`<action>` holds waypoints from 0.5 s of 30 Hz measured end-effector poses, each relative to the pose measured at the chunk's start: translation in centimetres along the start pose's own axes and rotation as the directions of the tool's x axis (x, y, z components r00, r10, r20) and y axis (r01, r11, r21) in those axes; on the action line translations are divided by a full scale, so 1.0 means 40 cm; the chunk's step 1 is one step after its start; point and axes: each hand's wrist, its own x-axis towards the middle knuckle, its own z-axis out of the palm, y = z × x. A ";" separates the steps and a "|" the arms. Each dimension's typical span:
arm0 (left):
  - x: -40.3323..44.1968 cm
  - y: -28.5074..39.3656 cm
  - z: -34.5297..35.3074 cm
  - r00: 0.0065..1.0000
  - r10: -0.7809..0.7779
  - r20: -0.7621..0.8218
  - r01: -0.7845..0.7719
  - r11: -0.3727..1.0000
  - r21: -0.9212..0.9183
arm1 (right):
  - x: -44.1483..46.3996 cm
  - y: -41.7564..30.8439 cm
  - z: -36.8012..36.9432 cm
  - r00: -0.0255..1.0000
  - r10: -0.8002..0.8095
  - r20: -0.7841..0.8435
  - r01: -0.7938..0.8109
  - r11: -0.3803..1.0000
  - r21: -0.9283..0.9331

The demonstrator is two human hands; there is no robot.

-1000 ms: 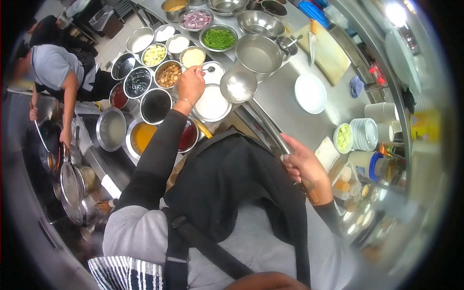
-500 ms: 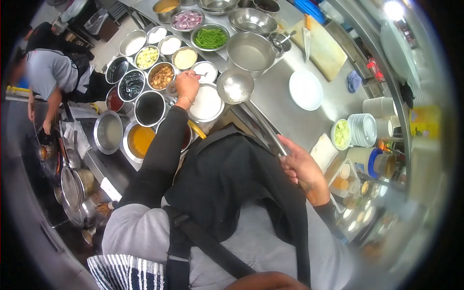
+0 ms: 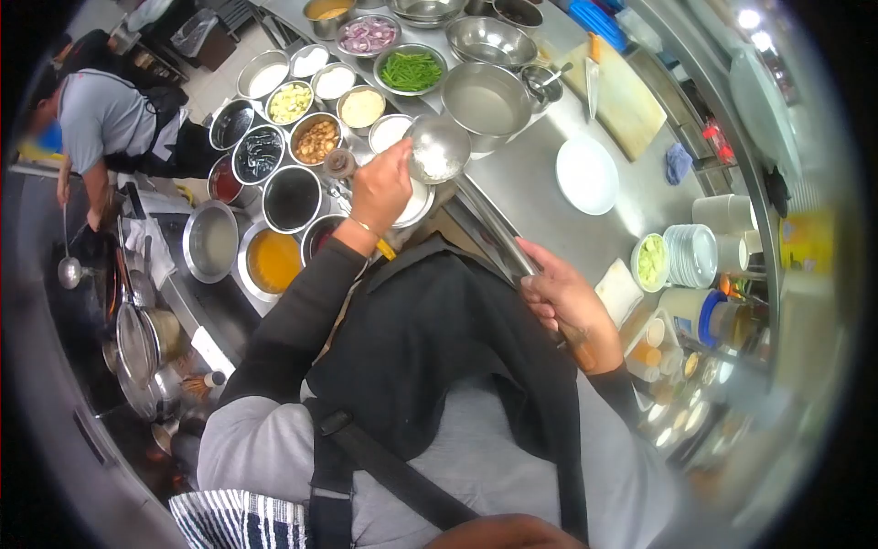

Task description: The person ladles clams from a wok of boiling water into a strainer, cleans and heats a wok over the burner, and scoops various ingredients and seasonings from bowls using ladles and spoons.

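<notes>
My right hand (image 3: 562,297) grips the long handle of a metal ladle (image 3: 439,137), whose round bowl is held above the containers with white powder or grains inside. At the left edge of the ladle's bowl is my left hand (image 3: 382,188), fingers pinched together. A small spoon showed in it a moment ago; now the hand and ladle mostly hide it. Under the left hand and ladle, a bowl of white contents (image 3: 422,203) is partly covered. A smaller container of white powder (image 3: 389,131) stands just behind. A small brown-topped jar (image 3: 339,164) is beside my left wrist.
Round tins crowd the left, including orange liquid (image 3: 273,262), dark sauce (image 3: 292,199) and green beans (image 3: 410,69). A knife (image 3: 593,78) lies on a cutting board (image 3: 626,101). A white plate (image 3: 587,176) rests on the counter. Another person (image 3: 110,119) works at the far left.
My left hand has moved right, from over the small white container to the ladle's bowl. The ladle has tilted and shifted slightly. The person at left has moved a ladle.
</notes>
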 end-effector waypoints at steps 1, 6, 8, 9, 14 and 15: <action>-0.014 0.011 -0.006 0.993 0.113 -0.019 -0.112 0.993 0.048 | 0.006 -0.003 0.000 1.000 -0.003 0.007 0.003 1.000 0.007; -0.109 -0.059 0.024 0.939 0.284 0.192 -0.296 0.954 0.037 | 0.000 -0.017 0.010 1.000 0.017 0.023 -0.016 0.999 -0.034; -0.051 -0.018 -0.039 0.947 0.316 -0.060 -0.312 0.947 0.076 | 0.013 -0.036 0.011 0.999 0.010 0.033 -0.008 0.999 -0.054; -0.022 0.005 -0.082 0.943 0.301 -0.142 -0.283 0.949 0.138 | 0.004 -0.043 0.013 0.999 0.003 0.035 -0.001 0.999 -0.049; 0.096 0.000 -0.161 0.988 -0.100 -0.116 0.111 0.990 0.086 | -0.024 -0.104 -0.008 0.997 -0.065 0.029 0.068 0.993 -0.095; 0.107 -0.020 -0.148 0.976 -0.218 0.027 0.216 0.974 0.060 | -0.026 -0.110 -0.016 0.991 -0.134 -0.009 0.131 0.982 -0.135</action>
